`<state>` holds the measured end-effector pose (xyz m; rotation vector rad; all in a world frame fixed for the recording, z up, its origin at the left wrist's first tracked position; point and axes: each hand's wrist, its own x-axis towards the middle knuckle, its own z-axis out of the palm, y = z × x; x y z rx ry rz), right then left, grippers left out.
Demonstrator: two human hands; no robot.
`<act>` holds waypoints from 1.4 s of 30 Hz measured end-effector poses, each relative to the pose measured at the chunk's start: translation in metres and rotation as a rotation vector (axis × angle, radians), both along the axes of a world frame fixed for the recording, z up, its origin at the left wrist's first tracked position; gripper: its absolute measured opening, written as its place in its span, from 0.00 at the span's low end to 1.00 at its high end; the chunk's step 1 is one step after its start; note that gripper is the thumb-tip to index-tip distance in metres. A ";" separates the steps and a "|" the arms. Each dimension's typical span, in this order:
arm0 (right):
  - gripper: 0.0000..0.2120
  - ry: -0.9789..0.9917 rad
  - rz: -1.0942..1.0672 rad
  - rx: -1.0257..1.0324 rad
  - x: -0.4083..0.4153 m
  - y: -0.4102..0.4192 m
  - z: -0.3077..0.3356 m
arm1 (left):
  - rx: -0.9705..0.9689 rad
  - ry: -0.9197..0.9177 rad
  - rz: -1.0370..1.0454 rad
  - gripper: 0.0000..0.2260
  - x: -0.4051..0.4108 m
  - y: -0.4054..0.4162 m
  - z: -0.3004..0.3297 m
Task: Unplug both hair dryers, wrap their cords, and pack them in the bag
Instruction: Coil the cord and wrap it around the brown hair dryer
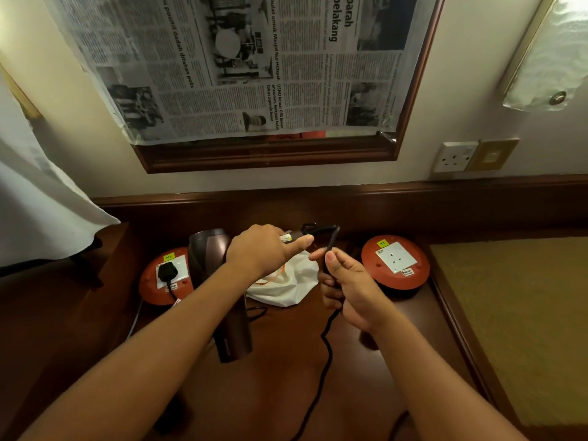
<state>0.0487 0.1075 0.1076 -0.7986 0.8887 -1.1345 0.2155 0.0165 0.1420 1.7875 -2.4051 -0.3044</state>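
Observation:
A dark brown hair dryer [222,316] is held over the wooden desk [105,332], barrel pointing towards me. My left hand [264,251] is closed around its handle. Its black cord [327,348] leaves the handle's end, bends over, and passes through my right hand [345,289], which pinches it just right of the left hand. Below that hand the cord hangs down to the desk's front. A white bag [288,289] with an orange drawstring lies crumpled behind my hands. A black plug [166,271] sits in the left red socket disc [149,288]. I see no second dryer.
A second red socket disc [413,275], with nothing plugged in, lies at the right. A wall socket [455,157] is above it. A newspaper-covered mirror [254,154] hangs behind the desk. White cloth [41,202] hangs at the left, and a beige surface [515,313] borders the desk's right edge.

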 end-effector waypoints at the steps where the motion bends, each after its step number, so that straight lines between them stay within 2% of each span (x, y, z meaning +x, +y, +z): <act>1: 0.13 -0.042 0.053 0.025 -0.003 -0.003 -0.003 | 0.017 0.022 -0.018 0.31 0.001 -0.001 0.002; 5: 0.10 -0.052 0.246 0.082 -0.019 -0.017 -0.014 | 0.051 0.061 -0.085 0.30 0.007 -0.002 0.009; 8: 0.15 -0.015 0.360 0.139 -0.025 -0.027 -0.019 | 0.062 0.059 -0.115 0.30 0.012 -0.003 0.011; 11: 0.17 0.103 0.422 0.184 -0.027 -0.036 -0.017 | 0.081 0.071 -0.144 0.30 0.018 -0.007 0.011; 14: 0.13 0.254 0.460 0.205 -0.029 -0.047 -0.005 | 0.084 0.044 -0.200 0.34 0.023 -0.011 0.012; 17: 0.08 0.412 0.438 0.212 -0.034 -0.061 0.013 | 0.075 -0.006 -0.247 0.35 0.027 -0.013 0.015; 20: 0.11 0.612 0.409 0.179 -0.038 -0.075 0.036 | 0.045 -0.073 -0.282 0.33 0.027 -0.012 0.020; 26: 0.06 1.010 0.374 0.062 -0.033 -0.086 0.081 | -0.046 -0.188 -0.316 0.32 0.026 -0.014 0.032; 32: 0.02 1.149 0.271 -0.128 -0.022 -0.085 0.097 | -0.103 -0.308 -0.297 0.33 0.023 -0.020 0.040; 42: 0.07 1.329 0.056 -0.282 -0.007 -0.068 0.119 | -0.103 -0.257 -0.154 0.33 0.019 -0.026 0.046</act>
